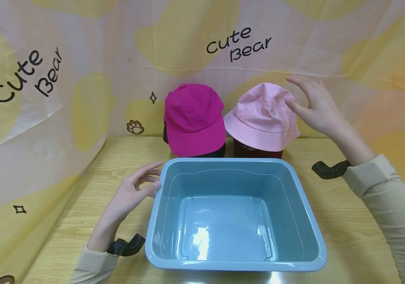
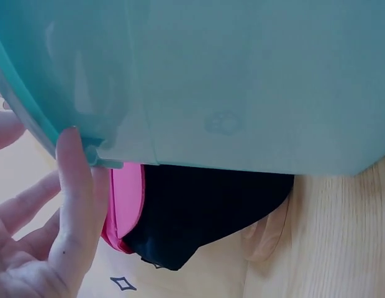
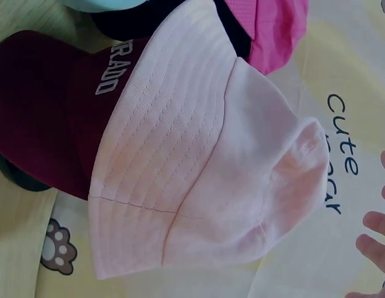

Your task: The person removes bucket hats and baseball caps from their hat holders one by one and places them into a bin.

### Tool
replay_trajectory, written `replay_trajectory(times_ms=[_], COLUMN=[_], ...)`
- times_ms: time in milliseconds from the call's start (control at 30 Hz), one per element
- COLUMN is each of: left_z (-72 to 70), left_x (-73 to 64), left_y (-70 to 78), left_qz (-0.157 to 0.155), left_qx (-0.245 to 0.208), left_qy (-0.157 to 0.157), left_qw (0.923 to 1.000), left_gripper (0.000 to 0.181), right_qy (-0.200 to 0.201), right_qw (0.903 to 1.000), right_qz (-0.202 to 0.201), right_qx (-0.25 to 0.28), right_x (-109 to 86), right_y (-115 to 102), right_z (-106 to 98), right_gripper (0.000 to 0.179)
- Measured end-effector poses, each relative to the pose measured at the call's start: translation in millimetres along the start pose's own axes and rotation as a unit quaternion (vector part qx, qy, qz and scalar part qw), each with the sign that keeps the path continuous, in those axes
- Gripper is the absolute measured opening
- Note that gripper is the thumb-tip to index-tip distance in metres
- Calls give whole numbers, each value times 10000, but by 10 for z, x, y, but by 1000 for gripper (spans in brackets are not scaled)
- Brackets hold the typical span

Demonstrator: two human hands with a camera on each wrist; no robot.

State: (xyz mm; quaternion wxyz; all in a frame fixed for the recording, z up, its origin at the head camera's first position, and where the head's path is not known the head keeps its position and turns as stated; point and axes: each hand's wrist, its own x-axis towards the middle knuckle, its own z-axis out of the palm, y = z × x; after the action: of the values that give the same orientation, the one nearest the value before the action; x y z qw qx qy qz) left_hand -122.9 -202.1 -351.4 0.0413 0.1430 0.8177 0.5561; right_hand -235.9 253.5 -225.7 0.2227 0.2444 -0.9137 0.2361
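A light-blue plastic basin (image 1: 236, 265) stands on the table, its inside bare. Beside its left rim is my left hand (image 1: 133, 193), fingers loosely bent and thumb tip at the rim; the left wrist view has the fingers (image 2: 72, 155) against the basin's outer side (image 2: 242, 81). My right hand (image 1: 317, 104) is raised to the right of a pale pink bucket hat (image 1: 264, 114), fingers spread. In the right wrist view a gap separates its fingertips (image 3: 374, 248) from the bucket hat (image 3: 199, 161). That hat sits over a maroon cap (image 3: 43, 112) with white lettering.
Behind the basin, left of the bucket hat, a magenta cap (image 1: 193, 118) rests on a black cap (image 2: 205, 211). A patterned cloth (image 1: 188, 43) hangs at the back and left. Wood-grain tabletop (image 1: 128, 150) shows around the basin.
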Motion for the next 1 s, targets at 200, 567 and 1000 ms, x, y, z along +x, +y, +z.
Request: replay_trajectory(times_ms=[200, 567, 1000], left_z=[-10, -9, 21], left_x=[-2, -7, -32], left_y=[-1, 2, 18], left_qz=[48, 261, 235], left_qx=[50, -546, -627], left_qy=[-164, -650, -646], left_qw=[9998, 9960, 9957], left_gripper=[57, 65, 64], right_qy=[-113, -235, -292], right_qw=[9998, 9991, 9992], right_qz=[160, 343, 276], right_qx=[-2, -21, -90], right_x=[24, 77, 137], right_y=[8, 37, 57], right_z=[-12, -37, -45], right_gripper=[54, 55, 53])
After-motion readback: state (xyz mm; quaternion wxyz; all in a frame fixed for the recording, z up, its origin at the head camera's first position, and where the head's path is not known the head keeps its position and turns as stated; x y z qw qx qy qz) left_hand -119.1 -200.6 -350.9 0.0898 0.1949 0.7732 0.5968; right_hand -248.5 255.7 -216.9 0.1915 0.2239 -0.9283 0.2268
